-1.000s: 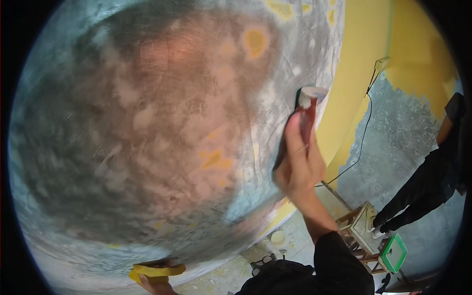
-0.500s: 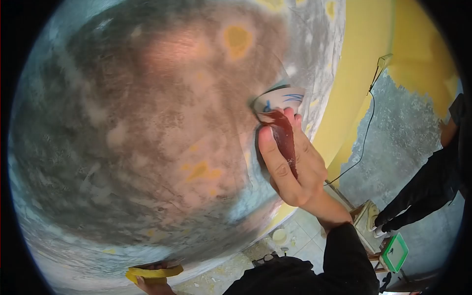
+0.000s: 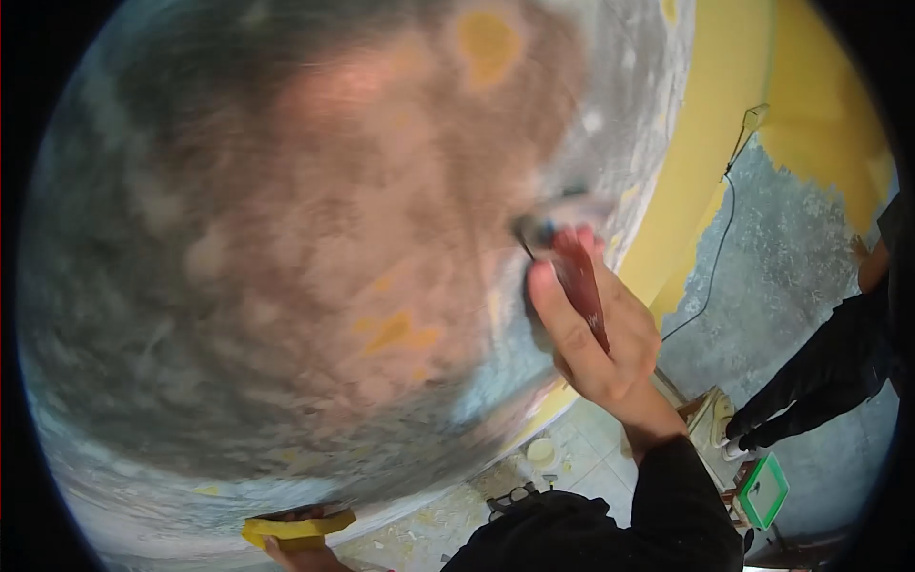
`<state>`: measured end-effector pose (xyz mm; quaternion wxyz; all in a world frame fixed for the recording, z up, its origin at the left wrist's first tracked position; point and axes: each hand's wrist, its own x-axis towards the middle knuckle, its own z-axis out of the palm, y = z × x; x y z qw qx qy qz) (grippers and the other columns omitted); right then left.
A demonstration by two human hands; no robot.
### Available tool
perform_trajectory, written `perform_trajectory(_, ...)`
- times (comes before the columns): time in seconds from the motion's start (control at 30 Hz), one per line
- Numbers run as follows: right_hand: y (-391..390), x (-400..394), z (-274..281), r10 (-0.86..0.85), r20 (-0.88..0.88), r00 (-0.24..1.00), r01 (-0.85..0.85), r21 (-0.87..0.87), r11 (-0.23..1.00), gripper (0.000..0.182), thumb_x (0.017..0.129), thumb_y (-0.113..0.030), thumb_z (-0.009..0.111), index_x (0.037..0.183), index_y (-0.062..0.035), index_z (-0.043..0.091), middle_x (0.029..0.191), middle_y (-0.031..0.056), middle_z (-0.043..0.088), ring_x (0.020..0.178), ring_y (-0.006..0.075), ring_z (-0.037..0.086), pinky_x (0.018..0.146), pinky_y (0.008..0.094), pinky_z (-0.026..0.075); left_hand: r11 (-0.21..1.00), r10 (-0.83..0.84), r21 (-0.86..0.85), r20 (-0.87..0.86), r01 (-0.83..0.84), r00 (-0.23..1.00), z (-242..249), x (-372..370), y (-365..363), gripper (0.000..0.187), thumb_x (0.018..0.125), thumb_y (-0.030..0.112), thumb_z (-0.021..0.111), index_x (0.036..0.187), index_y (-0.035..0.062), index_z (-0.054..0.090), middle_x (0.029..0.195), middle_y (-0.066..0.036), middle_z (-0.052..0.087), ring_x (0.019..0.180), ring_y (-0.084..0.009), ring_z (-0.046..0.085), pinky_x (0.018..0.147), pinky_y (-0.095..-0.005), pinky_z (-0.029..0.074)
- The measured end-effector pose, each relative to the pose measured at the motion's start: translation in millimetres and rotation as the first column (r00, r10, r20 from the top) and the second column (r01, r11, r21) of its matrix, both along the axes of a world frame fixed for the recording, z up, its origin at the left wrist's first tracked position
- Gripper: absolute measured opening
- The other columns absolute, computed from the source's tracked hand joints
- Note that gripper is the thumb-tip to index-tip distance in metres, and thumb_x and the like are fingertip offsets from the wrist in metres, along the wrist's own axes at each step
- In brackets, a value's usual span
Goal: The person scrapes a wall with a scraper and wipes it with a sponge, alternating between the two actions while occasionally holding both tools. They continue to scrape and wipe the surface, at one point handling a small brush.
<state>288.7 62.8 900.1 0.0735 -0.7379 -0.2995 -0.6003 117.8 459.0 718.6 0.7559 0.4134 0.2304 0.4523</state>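
Observation:
My right hand (image 3: 605, 329) is wrapped round the red-brown handle of a scraper (image 3: 583, 286), its blurred blade at the mottled grey and brown wall surface (image 3: 334, 229). Yellow patches (image 3: 488, 48) show on that surface. At the lower edge of the view, my left hand (image 3: 303, 555) is closed on a yellow block (image 3: 297, 527), close to the bottom of the same surface. Part of that hand is cut off by the frame.
A co-worker in dark clothes (image 3: 820, 367) stands at the right, beside a yellow and grey wall (image 3: 753, 257). A black cable (image 3: 717, 267) hangs there. Below are a green-rimmed tray (image 3: 783, 491), a wooden stand (image 3: 703, 429) and a round pale container (image 3: 543, 454) on the tiled floor.
My right hand and the scraper have moved right and slightly down, and the blade is now blurred and seen more edge-on. My left hand has barely moved.

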Motion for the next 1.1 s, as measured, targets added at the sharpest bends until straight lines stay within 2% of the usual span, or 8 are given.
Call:
perform_trajectory(0.13,-1.2,9.9,-9.6,0.024,0.016,1.0,-0.024,0.026,0.999,0.035,0.077,0.009,0.068,0.109,-0.0043,0.07,0.12,0.0277,0.059,0.096,0.0309,0.068,0.08,0.0336,0.058,0.991,-0.135,0.01,0.075,0.135,0.988,-5.2,0.3,-3.9,0.051,0.092,0.051,0.045,0.103,0.0015,0.053,0.084,-0.01,0.056,0.071,-0.0251,0.057,0.067,-0.041,0.05)
perform_trajectory(0.5,10.0,-13.6,12.4,-0.115,-0.104,0.988,0.126,0.115,0.985,0.034,0.078,0.006,0.07,0.111,-0.0031,0.069,0.113,0.0306,0.061,0.096,0.0313,0.068,0.084,0.0306,0.056,0.999,0.047,-0.025,-0.029,-0.047,0.998,-6.3,4.9,-5.2,0.053,0.091,0.05,0.046,0.111,0.0013,0.052,0.086,-0.01,0.057,0.074,-0.0282,0.059,0.066,-0.042,0.051)
perform_trajectory(0.6,-0.9,-10.5,-16.9,0.063,-0.14,0.988,-0.074,-0.075,0.994,0.036,0.078,0.004,0.07,0.113,-0.0039,0.068,0.109,0.028,0.063,0.094,0.0308,0.069,0.084,0.0298,0.056,0.998,0.012,-0.066,0.014,-0.011,1.0,-20.3,2.1,6.9,0.054,0.091,0.05,0.046,0.11,-0.0001,0.052,0.087,-0.011,0.058,0.075,-0.0284,0.06,0.068,-0.0422,0.052)
perform_trajectory(0.7,4.8,-7.6,-10.2,0.078,-0.154,0.985,-0.023,0.331,0.943,0.04,0.075,0.005,0.073,0.115,-0.0016,0.067,0.105,0.0259,0.066,0.091,0.0301,0.069,0.082,0.0314,0.057,0.999,0.037,0.007,-0.023,-0.037,0.999,-8.9,-5.5,3.6,0.052,0.092,0.049,0.044,0.106,0.0001,0.054,0.085,-0.011,0.058,0.074,-0.0264,0.059,0.069,-0.0427,0.052)
perform_trajectory(0.73,5.3,-2.4,-0.8,-0.084,-0.011,0.996,0.084,0.253,0.964,0.041,0.075,0.006,0.073,0.115,0.0,0.066,0.105,0.026,0.066,0.091,0.0303,0.069,0.082,0.0317,0.057,1.0,0.025,-0.01,-0.014,-0.026,1.0,-11.8,-4.0,0.5,0.051,0.092,0.049,0.043,0.104,0.0003,0.054,0.084,-0.011,0.058,0.073,-0.026,0.059,0.07,-0.0427,0.052)
perform_trajectory(0.83,10.6,-10.4,-6.2,0.042,-0.013,0.999,-0.042,-0.036,0.998,0.039,0.075,0.007,0.072,0.113,0.0038,0.066,0.105,0.0253,0.066,0.089,0.0301,0.069,0.076,0.0307,0.058,1.0,-0.009,0.0,-0.028,0.009,1.0,-8.6,-0.1,0.9,0.05,0.092,0.049,0.043,0.1,0.0009,0.055,0.083,-0.011,0.058,0.072,-0.0251,0.059,0.07,-0.0425,0.052)
perform_trajectory(1.0,6.9,-2.2,-1.7,-0.039,-0.026,0.999,0.043,0.143,0.989,0.037,0.078,0.001,0.072,0.114,-0.0063,0.068,0.107,0.021,0.067,0.093,0.0293,0.069,0.085,0.0351,0.057,0.998,-0.063,0.02,-0.01,0.063,0.998,0.3,1.5,-3.2,0.05,0.091,0.05,0.044,0.098,0.0019,0.056,0.081,-0.01,0.058,0.072,-0.0253,0.058,0.069,-0.0399,0.051)
perform_trajectory(1.1,6.7,-4.9,-4.1,0.07,0.007,0.998,-0.07,0.015,0.997,0.035,0.077,0.003,0.072,0.111,-0.0077,0.07,0.109,0.0191,0.067,0.097,0.0266,0.068,0.083,0.0336,0.058,0.997,-0.07,0.032,-0.024,0.071,0.997,12.6,0.1,-19.8,0.051,0.09,0.05,0.044,0.098,0.0018,0.056,0.08,-0.009,0.058,0.073,-0.0258,0.058,0.069,-0.0396,0.05)
